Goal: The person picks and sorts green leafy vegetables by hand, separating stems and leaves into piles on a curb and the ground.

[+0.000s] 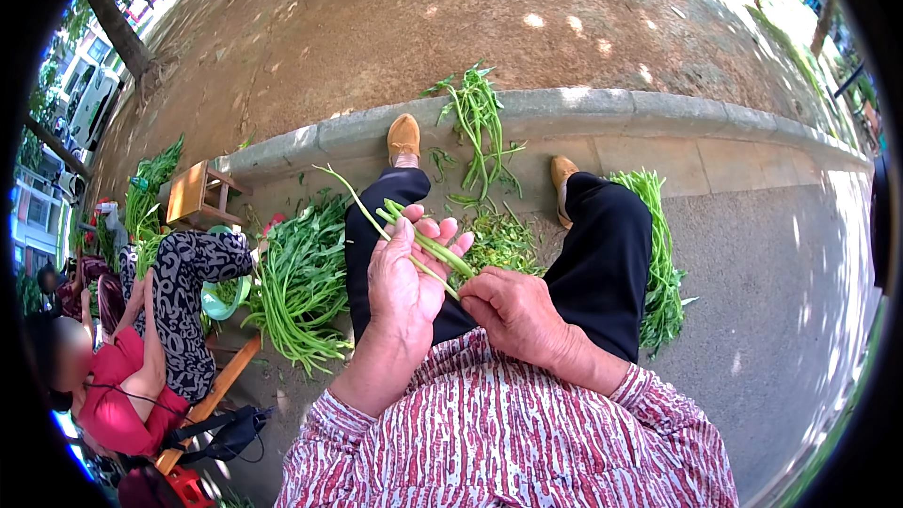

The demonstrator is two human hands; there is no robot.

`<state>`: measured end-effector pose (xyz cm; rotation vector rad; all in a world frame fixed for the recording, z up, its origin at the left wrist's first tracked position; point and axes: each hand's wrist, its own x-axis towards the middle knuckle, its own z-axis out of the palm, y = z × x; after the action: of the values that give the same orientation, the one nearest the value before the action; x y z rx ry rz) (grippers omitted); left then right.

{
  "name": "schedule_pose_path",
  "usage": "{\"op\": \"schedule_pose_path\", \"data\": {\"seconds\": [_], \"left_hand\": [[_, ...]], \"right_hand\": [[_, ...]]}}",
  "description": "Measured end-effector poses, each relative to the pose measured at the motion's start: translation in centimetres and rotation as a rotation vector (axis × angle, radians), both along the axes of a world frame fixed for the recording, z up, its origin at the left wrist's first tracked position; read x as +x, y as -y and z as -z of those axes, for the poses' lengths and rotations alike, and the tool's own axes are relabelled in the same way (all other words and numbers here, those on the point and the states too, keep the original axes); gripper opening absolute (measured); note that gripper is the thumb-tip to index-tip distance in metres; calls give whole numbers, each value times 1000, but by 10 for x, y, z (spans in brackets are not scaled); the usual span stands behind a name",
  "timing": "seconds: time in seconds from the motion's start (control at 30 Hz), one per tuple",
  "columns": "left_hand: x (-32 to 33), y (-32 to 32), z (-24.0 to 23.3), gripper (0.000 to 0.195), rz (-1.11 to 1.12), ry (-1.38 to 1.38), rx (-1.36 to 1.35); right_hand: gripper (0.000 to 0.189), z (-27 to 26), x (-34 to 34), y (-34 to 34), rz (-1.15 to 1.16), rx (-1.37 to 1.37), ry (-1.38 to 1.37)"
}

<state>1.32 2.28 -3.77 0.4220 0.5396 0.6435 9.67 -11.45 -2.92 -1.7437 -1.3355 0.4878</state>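
Note:
A few pale green vegetable stems [435,249] lie across my left hand [409,282], held under its thumb with the other fingers partly curled and the palm turned up. One thin stem sticks out far past the thumb. At the lower end, my right hand [518,310] pinches the stems between thumb and fingers. Below my hands, between my legs, a pile of torn leaves and stem bits [497,236] covers the ground. Farther out, a loose bunch of leafy greens [480,120] hangs over the stone kerb [564,109].
A large heap of leafy greens [300,275] lies left of my leg, and a long-stemmed bundle [656,261] lies to my right. At left, a seated person in red [120,395] handles greens near a pale green basin [229,300]. A wooden stool [197,194] stands by the kerb.

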Motion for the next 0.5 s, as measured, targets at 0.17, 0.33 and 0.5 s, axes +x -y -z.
{"op": "schedule_pose_path", "data": {"seconds": [0.17, 0.33, 0.5], "left_hand": [[-1, 0, 3, 21, -6, 8, -3], [-3, 0, 4, 21, -10, 31, -11], [-4, 0, 5, 22, -34, 19, -53]], "right_hand": [[8, 4, -1, -2, 2, -22, -125], [10, 5, -1, -5, -2, -14, -87], [9, 8, -1, -6, -20, -31, -109]]}}
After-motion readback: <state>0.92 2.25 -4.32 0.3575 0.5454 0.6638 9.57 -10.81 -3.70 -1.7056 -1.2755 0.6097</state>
